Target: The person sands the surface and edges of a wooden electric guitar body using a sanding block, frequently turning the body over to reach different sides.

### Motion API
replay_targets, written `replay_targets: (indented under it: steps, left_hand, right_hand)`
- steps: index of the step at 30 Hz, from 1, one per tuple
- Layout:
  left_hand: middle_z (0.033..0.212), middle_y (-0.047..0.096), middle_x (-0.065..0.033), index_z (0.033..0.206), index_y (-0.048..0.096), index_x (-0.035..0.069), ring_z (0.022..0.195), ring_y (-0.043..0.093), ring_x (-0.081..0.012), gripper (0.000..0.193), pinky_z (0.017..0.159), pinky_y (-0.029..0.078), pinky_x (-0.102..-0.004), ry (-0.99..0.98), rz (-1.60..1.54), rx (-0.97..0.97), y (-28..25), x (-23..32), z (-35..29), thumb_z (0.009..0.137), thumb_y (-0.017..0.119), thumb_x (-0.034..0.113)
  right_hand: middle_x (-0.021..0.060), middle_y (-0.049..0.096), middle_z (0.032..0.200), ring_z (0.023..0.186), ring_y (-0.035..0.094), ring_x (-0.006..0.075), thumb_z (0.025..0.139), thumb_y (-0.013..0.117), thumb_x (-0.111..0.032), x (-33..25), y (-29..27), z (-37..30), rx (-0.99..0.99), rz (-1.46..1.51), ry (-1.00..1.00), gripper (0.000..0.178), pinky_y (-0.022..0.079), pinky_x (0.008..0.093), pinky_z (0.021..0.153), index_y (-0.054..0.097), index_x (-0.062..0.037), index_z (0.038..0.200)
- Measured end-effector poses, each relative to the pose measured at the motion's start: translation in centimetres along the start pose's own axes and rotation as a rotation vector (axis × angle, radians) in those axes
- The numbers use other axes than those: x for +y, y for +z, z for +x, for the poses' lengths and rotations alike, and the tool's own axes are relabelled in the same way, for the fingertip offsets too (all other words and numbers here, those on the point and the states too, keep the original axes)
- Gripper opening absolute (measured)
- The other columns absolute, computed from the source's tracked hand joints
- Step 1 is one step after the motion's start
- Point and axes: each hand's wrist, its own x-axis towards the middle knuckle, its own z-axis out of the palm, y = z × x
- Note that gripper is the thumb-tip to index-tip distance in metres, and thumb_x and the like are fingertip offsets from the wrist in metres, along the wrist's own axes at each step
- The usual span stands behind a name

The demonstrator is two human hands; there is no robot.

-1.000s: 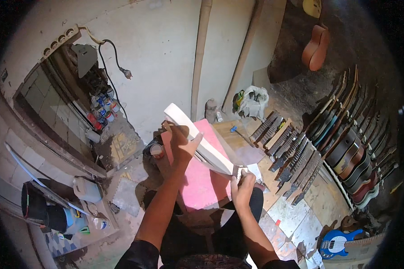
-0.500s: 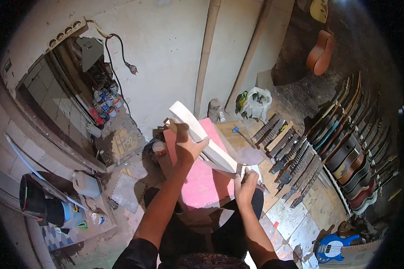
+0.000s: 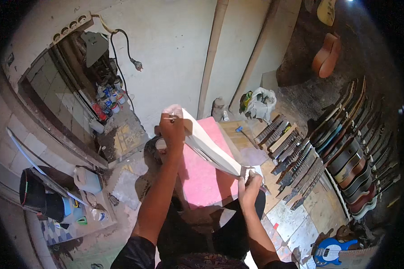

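Observation:
A pale, smooth-edged guitar body (image 3: 212,150) is held up in front of me, seen almost edge-on and slanting down to the right. My left hand (image 3: 173,127) is closed on its upper left end, where part of the hand hides it. At the lower right end my right hand (image 3: 249,190) pinches the body beside a small brownish patch. Below the body lies a flat pink board (image 3: 202,186), above my lap. Shadows of the body and hand fall on the pink surface.
Several guitar necks (image 3: 296,157) lie in rows to the right, before a rack of guitars (image 3: 350,175). A blue bass guitar (image 3: 332,251) lies at lower right. A small blue-headed tool (image 3: 239,129) and a white plastic bag (image 3: 261,104) are beyond the board. A jug (image 3: 87,180) stands left.
My left hand has shifted from the body's near side up to its far left end. The body has tilted, showing less of its face. My right hand keeps its hold.

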Motion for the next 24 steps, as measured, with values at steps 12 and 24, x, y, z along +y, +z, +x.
replay_targets:
  steps: [12, 24]
  left_hand:
    - [0.087, 0.067, -0.0149, 0.143, 0.039, 0.003, 0.080, 0.067, -0.0330, 0.088, 0.078, 0.054, -0.0461, 0.234, 0.318, -0.103, 1.3, 1.8, -2.8, 0.073, 0.090, 0.018]
    - [0.088, 0.068, -0.0102, 0.115, 0.063, 0.002, 0.075, 0.062, -0.0194, 0.033, 0.071, 0.051, -0.0350, 0.048, 0.212, 0.108, 0.9, 0.7, 0.4, 0.089, 0.077, 0.017]
  right_hand:
    - [0.0228, 0.050, 0.107, 0.098, 0.053, 0.0388, 0.088, 0.071, -0.007, -0.9, 0.0, 1.0, 0.005, -0.040, -0.032, 0.039, 0.045, 0.0474, 0.086, 0.053, 0.0071, 0.119]
    - [0.0247, 0.050, 0.110, 0.103, 0.053, 0.0415, 0.087, 0.073, -0.008, -1.2, 0.4, -0.6, 0.023, 0.020, -0.036, 0.042, 0.045, 0.0488, 0.092, 0.053, 0.0067, 0.120]
